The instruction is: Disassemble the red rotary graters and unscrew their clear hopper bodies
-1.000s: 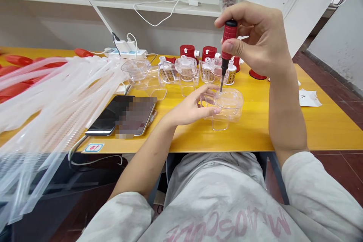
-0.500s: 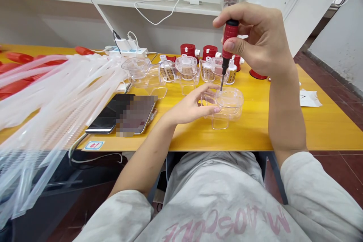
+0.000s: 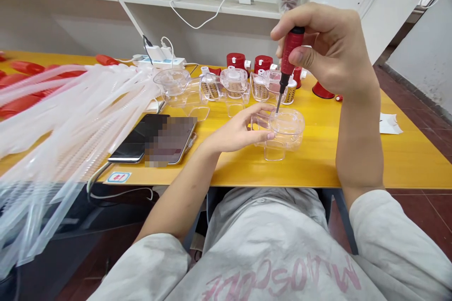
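My right hand (image 3: 326, 49) grips the red and black handle of a screwdriver (image 3: 291, 54), its fingers around the upper end. The shaft slants down to the left, and its tip meets the top of a clear plastic housing (image 3: 289, 124) near the rim. My left hand (image 3: 243, 129) is closed around the left side of that housing, thumb in front and fingers behind, with the housing resting on the yellow table (image 3: 318, 160). Any screw under the tip is too small to make out.
Behind stand more clear housings (image 3: 173, 84), white perforated cups (image 3: 259, 90) and red caps (image 3: 236, 60). Two phones (image 3: 139, 138) lie left of my forearm, beside a pile of long clear plastic tubes (image 3: 81, 117). A power strip (image 3: 162, 61) sits at the back; torn white paper (image 3: 390, 123) lies right.
The screwdriver's handle has tipped slightly to the right with my right hand, while its tip stays on the housing. My left hand keeps its hold.
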`<state>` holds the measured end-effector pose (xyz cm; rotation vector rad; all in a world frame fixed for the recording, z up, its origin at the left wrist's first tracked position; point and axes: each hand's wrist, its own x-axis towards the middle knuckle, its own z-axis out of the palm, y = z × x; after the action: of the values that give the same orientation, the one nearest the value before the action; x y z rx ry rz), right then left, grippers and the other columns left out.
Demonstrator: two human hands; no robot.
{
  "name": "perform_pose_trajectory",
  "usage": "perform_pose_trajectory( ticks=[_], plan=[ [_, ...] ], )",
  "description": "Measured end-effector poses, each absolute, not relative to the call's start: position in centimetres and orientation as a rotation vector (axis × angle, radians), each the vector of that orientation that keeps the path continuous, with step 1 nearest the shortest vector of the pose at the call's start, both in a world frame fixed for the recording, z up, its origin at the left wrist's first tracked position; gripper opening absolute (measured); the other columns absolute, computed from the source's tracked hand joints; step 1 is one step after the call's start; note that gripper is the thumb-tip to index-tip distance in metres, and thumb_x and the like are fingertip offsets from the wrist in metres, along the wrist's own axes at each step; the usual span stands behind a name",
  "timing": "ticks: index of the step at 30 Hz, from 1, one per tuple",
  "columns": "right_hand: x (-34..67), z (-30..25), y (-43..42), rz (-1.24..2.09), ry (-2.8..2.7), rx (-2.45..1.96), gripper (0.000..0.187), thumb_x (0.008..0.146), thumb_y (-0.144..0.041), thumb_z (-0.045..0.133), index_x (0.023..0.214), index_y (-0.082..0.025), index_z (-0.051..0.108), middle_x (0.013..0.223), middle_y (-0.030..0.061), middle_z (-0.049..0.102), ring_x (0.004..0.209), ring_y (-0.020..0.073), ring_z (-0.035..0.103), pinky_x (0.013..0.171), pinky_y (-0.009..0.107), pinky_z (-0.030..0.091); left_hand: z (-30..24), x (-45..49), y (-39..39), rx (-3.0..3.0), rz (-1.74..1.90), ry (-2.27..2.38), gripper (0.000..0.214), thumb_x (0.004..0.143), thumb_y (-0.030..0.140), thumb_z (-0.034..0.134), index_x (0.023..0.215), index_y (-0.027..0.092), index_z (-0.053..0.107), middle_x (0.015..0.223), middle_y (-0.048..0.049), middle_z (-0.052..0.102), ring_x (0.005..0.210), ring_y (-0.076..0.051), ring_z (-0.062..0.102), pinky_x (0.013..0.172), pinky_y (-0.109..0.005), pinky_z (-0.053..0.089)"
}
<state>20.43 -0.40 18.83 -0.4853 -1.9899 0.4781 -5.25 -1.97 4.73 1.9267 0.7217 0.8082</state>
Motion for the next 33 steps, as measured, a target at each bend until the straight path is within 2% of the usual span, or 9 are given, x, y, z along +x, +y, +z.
perform_pose_trajectory(
  ticks=[4,10,15,19,24,28,30,33],
  plan=[
    [21.1,19.4,-1.1,0.515,-2.044,-0.513,0.043,0.074,-0.045,0.098,0.116,-0.043,0.093,0.106,0.0075,0.086,0.089,0.0342,0.077,0.084,0.057,0.070,4.9,-5.2,-2.0,1.928,0.803,0.738,0.083,0.085,0.061,0.101,0.153,0.024,0.070,0.150,-0.0142,0.077,0.134,-0.035,0.075,0.111,-0.045,0.065],
    [20.8,19.2,-0.8,0.451,-2.023,-0.508,0.046,0.075,-0.053,0.099,0.121,-0.050,0.092,0.117,0.0060,0.086,0.106,0.0364,0.077,0.090,0.056,0.071,4.8,-5.2,-2.0,1.950,0.799,0.765,0.088,0.084,0.065,0.100,0.156,0.026,0.069,0.145,-0.0132,0.077,0.126,-0.033,0.076,0.107,-0.046,0.066],
    [19.7,18.4,-0.3,0.290,-1.913,-0.548,0.041,0.090,-0.064,0.091,0.125,-0.042,0.093,0.114,0.0063,0.079,0.096,0.0256,0.072,0.082,0.045,0.071,4.7,-5.1,-2.0,1.931,0.804,0.761,0.087,0.085,0.064,0.100,0.156,0.026,0.069,0.144,-0.0130,0.077,0.126,-0.033,0.075,0.106,-0.046,0.066],
    [19.4,18.3,-0.7,0.318,-1.881,-0.543,0.041,0.089,-0.058,0.095,0.122,-0.035,0.088,0.116,0.0014,0.080,0.096,0.0199,0.070,0.081,0.038,0.069,4.8,-5.1,-2.1,1.917,0.801,0.743,0.089,0.084,0.062,0.101,0.158,0.023,0.067,0.145,-0.0139,0.077,0.127,-0.033,0.075,0.108,-0.045,0.065],
    [19.3,18.6,-0.9,0.391,-1.835,-0.554,0.040,0.078,-0.052,0.105,0.107,-0.037,0.083,0.098,0.0022,0.073,0.091,0.0258,0.069,0.074,0.045,0.064,4.8,-5.1,-2.1,1.939,0.817,0.727,0.082,0.087,0.060,0.099,0.153,0.022,0.070,0.150,-0.0139,0.077,0.131,-0.034,0.075,0.112,-0.046,0.064],
    [19.4,18.6,-0.2,0.397,-1.824,-0.523,0.043,0.069,-0.053,0.109,0.101,-0.040,0.085,0.094,0.0047,0.074,0.090,0.0326,0.070,0.071,0.052,0.063,4.6,-5.1,-1.9,1.956,0.825,0.723,0.082,0.086,0.061,0.098,0.153,0.023,0.070,0.148,-0.0141,0.078,0.130,-0.035,0.076,0.110,-0.046,0.065],
    [19.6,18.5,0.2,0.399,-1.842,-0.519,0.043,0.069,-0.056,0.108,0.103,-0.041,0.086,0.100,0.0056,0.077,0.093,0.0345,0.072,0.075,0.056,0.066,4.5,-5.1,-1.8,1.957,0.832,0.728,0.083,0.086,0.061,0.098,0.154,0.023,0.070,0.147,-0.0143,0.078,0.129,-0.035,0.076,0.108,-0.046,0.065],
    [19.8,18.4,0.4,0.404,-1.874,-0.493,0.039,0.079,-0.060,0.102,0.111,-0.042,0.089,0.109,0.0050,0.080,0.094,0.0325,0.073,0.081,0.057,0.069,4.4,-5.2,-1.8,1.964,0.838,0.725,0.083,0.087,0.061,0.098,0.154,0.023,0.070,0.145,-0.0141,0.079,0.129,-0.035,0.076,0.109,-0.046,0.065]
  ],
)
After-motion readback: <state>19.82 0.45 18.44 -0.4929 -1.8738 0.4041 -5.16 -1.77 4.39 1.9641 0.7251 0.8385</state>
